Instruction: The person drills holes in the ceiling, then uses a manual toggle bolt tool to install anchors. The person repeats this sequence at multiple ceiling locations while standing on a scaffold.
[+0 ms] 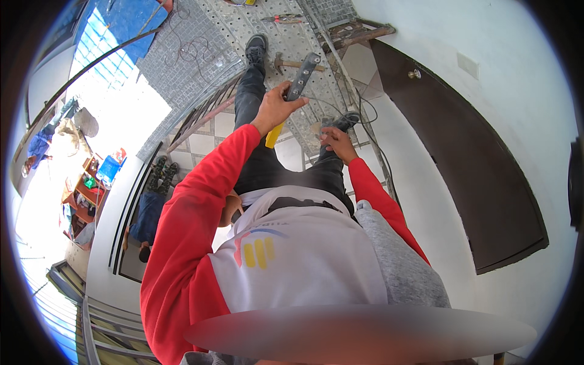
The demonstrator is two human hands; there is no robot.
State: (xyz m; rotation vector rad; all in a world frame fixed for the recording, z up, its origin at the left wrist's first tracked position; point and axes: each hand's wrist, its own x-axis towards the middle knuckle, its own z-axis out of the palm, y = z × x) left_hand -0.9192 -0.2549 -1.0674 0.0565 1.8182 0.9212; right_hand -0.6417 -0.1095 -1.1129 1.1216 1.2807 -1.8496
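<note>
My left hand (pixel 277 106) is raised in front of me and shut on a long grey tool (pixel 302 76) with a yellow end (pixel 274 135) sticking out below the fist. My right hand (pixel 337 143) sits lower, by my right knee, fingers curled next to a pale round object (pixel 316 129); whether it grips anything is unclear. A black cable (pixel 365 121) loops close to both hands. Both arms wear red sleeves. My dark trousers and shoes (pixel 256 48) stand on a perforated metal platform (pixel 243 24).
A hammer (pixel 286 62) and red-handled pliers (pixel 281 19) lie on the platform ahead. A dark brown door (pixel 462 158) with a round knob (pixel 414 73) is set in the white wall at right. Wooden bars (pixel 359 33) cross the platform's far end. Far below at left are boots (pixel 161 173).
</note>
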